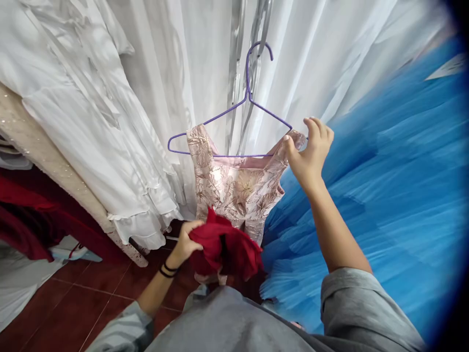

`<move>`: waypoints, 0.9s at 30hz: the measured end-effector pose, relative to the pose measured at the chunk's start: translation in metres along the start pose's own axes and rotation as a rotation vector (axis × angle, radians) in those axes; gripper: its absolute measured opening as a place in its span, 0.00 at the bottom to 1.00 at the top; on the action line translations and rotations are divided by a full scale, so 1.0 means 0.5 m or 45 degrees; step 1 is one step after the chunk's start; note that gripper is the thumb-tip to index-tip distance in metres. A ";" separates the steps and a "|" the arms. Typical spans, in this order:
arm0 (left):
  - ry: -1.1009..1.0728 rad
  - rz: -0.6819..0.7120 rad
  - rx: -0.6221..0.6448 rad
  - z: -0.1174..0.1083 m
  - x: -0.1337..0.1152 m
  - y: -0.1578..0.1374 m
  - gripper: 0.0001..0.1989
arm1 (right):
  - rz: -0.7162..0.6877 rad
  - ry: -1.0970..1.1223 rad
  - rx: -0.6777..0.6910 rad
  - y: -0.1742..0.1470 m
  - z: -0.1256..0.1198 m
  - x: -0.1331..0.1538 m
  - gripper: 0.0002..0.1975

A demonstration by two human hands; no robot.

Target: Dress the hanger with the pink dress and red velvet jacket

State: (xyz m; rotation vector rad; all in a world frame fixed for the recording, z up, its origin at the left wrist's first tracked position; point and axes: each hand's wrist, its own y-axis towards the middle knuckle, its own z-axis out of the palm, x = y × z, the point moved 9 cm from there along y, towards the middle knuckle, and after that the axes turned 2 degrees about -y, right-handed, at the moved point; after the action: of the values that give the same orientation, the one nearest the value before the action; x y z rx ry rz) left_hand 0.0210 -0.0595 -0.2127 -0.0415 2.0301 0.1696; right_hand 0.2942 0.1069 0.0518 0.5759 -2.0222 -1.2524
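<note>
Pink brocade dress [238,188], apparently unlabelled, hangs from purple hanger [234,112].

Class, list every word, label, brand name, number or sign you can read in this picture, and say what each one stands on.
None: no text can be read anywhere.
The pale tag-like patch at the top right, on the blue tulle, is too blurred to show any print.
The pink floral dress, the purple hanger, the red cloth and the white gowns carry no visible label.

Bright daylight, blurred right side, dark corner vignette
</note>
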 end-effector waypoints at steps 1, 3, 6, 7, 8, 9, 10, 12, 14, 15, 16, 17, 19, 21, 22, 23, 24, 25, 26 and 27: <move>-0.030 0.022 -0.147 -0.057 -0.036 -0.001 0.14 | -0.079 0.060 0.012 -0.018 -0.006 0.047 0.24; -0.076 0.110 -0.469 -0.155 -0.121 -0.019 0.11 | -0.253 0.341 0.279 -0.072 0.023 0.152 0.25; -0.095 0.345 -0.705 -0.220 -0.250 -0.059 0.08 | -0.423 0.843 1.000 -0.198 0.122 0.298 0.36; -0.054 0.386 -0.738 -0.226 -0.280 -0.068 0.08 | -0.435 0.946 1.195 -0.234 0.152 0.329 0.38; 0.015 0.402 -0.776 -0.231 -0.301 -0.077 0.07 | -0.439 1.007 1.337 -0.258 0.177 0.352 0.34; 0.107 0.399 -0.842 -0.240 -0.314 -0.086 0.06 | -0.442 1.033 1.434 -0.269 0.197 0.367 0.27; 0.211 0.394 -0.934 -0.251 -0.322 -0.097 0.04 | -0.453 1.026 1.485 -0.266 0.211 0.376 0.19; 0.384 0.405 -1.154 -0.278 -0.327 -0.124 0.05 | -0.507 0.953 1.441 -0.226 0.213 0.386 0.13; 0.499 0.434 -1.303 -0.297 -0.325 -0.144 0.15 | -0.570 0.858 1.265 -0.160 0.185 0.395 0.15; 0.542 0.448 -1.333 -0.303 -0.323 -0.149 0.20 | -0.599 0.807 1.178 -0.130 0.166 0.401 0.16; 0.576 0.460 -1.339 -0.306 -0.322 -0.151 0.24 | -0.628 0.749 1.111 -0.105 0.150 0.408 0.16; 0.603 0.472 -1.342 -0.310 -0.322 -0.153 0.26 | -0.654 0.681 1.058 -0.086 0.138 0.415 0.16; 0.644 0.485 -1.348 -0.319 -0.325 -0.158 0.25 | -0.696 0.524 0.970 -0.060 0.128 0.424 0.13; 0.677 0.466 -1.373 -0.335 -0.331 -0.163 0.18 | -0.737 0.377 0.905 -0.046 0.134 0.425 0.11; 0.707 0.452 -1.399 -0.345 -0.336 -0.168 0.14 | -0.761 0.321 0.887 -0.042 0.140 0.423 0.12; 0.745 0.446 -1.428 -0.355 -0.344 -0.172 0.10 | -0.794 0.283 0.888 -0.040 0.147 0.422 0.13; 0.779 0.455 -1.451 -0.365 -0.352 -0.176 0.08 | -0.834 0.263 0.905 -0.039 0.153 0.422 0.15; 0.793 0.488 -1.453 -0.373 -0.361 -0.179 0.06 | -0.880 0.256 0.935 -0.040 0.158 0.423 0.17; 0.778 0.527 -1.424 -0.380 -0.368 -0.178 0.06 | -0.928 0.250 0.968 -0.040 0.161 0.424 0.19; 0.745 0.551 -1.365 -0.387 -0.371 -0.172 0.06 | -0.977 0.229 0.998 -0.039 0.161 0.426 0.19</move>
State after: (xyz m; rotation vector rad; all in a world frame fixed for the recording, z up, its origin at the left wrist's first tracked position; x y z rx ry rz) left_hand -0.0585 -0.1796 0.0294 -0.3540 2.2448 1.6566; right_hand 0.0920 0.0032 0.0768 1.8907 -2.1594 -0.6649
